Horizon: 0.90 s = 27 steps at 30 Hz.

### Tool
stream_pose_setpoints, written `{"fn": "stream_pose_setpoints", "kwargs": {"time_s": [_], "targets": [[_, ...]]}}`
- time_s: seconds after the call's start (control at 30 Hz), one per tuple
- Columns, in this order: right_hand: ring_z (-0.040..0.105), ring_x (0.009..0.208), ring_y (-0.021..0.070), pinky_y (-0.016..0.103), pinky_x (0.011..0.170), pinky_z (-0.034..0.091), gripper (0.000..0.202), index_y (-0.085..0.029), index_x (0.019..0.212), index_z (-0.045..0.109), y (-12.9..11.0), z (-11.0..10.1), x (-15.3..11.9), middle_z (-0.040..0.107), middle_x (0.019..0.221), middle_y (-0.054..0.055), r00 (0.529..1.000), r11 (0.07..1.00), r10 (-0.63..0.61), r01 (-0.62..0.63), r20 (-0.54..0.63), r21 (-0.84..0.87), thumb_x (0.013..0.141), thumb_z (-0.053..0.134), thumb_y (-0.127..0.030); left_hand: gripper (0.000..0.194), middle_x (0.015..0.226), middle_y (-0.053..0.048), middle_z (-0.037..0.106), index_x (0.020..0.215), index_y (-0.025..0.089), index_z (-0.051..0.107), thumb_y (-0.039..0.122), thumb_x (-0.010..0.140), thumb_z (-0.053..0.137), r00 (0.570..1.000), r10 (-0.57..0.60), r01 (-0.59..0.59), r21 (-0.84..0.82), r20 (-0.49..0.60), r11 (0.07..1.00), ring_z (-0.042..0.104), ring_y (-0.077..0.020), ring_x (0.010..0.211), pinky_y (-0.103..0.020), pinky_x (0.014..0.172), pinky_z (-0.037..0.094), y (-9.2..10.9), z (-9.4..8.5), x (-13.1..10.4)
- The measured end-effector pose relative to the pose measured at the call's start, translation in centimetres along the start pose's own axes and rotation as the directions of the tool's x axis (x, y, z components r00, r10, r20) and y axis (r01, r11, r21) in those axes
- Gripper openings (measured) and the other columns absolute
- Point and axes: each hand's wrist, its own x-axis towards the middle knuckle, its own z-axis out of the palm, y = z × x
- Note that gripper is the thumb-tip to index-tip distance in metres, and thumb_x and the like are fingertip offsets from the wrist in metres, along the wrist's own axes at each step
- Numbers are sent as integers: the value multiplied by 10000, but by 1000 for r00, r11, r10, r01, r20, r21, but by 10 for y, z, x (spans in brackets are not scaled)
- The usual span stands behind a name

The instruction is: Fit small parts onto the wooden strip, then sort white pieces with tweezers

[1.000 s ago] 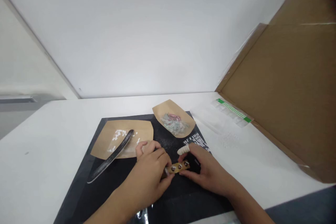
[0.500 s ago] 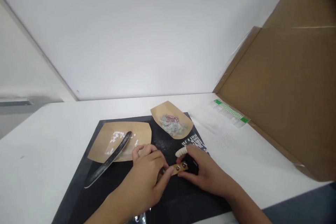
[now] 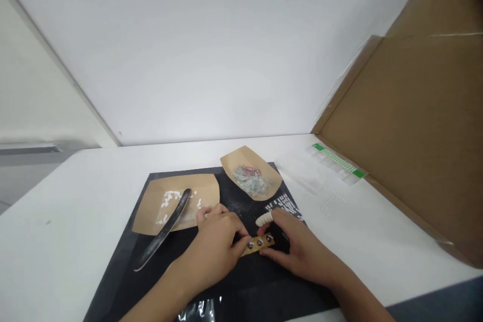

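Note:
A small yellow-gold strip with dark round pieces (image 3: 260, 243) lies low in the middle, over a black mat (image 3: 241, 282). My left hand (image 3: 221, 241) pinches the strip's left end between thumb and index finger. At its other end is my right hand (image 3: 292, 241), thumb at the lower edge and a white-covered index finger above, the fingers apart around the strip. Small white pieces (image 3: 284, 205) sit in rows on the mat just beyond my right hand.
A brown paper tray (image 3: 149, 206) at the left holds white bits, with a dark curved file (image 3: 162, 234) across it. Another paper tray (image 3: 231, 162) holds clear and reddish scraps. A green-labelled plastic strip (image 3: 339, 161) lies by a cardboard box (image 3: 418, 136). Clear plastic (image 3: 199, 310) lies in front.
My left hand has drawn back slightly along the strip, so a third round piece now shows. The whole view has shifted a little, moving the scene rightward.

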Motion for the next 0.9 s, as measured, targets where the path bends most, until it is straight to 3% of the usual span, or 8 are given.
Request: {"fn": "stream_pose_setpoints", "kwargs": {"time_s": [0.2, 0.37, 0.53, 0.7, 0.9], "targets": [[617, 990, 216, 352, 863, 492, 237, -260, 1057, 618, 0, -1, 1, 660, 1069, 13, 1000, 1000, -6, 6, -7, 11, 876, 769, -272, 150, 906, 4, 776, 889, 311, 793, 223, 886, 672, 999, -27, 26, 28, 43, 999, 617, -267, 1029, -564, 1048, 274, 1, -2, 4], [612, 988, 221, 357, 865, 485, 242, -260, 1051, 620, 2, -1, 2, 657, 1066, 17, 1000, 1000, -17, 18, -9, 18, 869, 778, -271, 244, 905, 20, 800, 922, 340, 795, 179, 897, 614, 980, -48, 9, 195, 193, 981, 661, -266, 1033, -548, 1050, 307, 14, -25, 13], [611, 983, 226, 357, 859, 475, 248, -254, 1039, 622, 2, 0, 2, 662, 1058, 18, 999, 999, -43, 44, -24, 29, 858, 792, -272, 171, 903, -19, 815, 887, 285, 805, 177, 820, 690, 965, -50, -24, 275, 257, 961, 689, -289, 1053, -503, 1039, 340, 34, -41, 31], [608, 964, 226, 352, 842, 467, 252, -244, 1010, 633, 0, -1, 2, 669, 1038, 19, 999, 998, -43, 44, -32, 33, 837, 813, -272, 117, 865, -25, 823, 860, 273, 818, 213, 773, 766, 927, -66, -55, 307, 370, 950, 741, -249, 898, -458, 1041, 360, 41, -43, 43], [605, 947, 217, 343, 837, 460, 260, -242, 992, 634, 1, -1, 3, 671, 1021, 8, 998, 998, -41, 42, -39, 45, 813, 823, -237, 136, 888, -21, 828, 877, 292, 828, 232, 765, 779, 898, -64, -100, 346, 434, 933, 750, -245, 900, -431, 1033, 378, 42, -40, 50]]}}
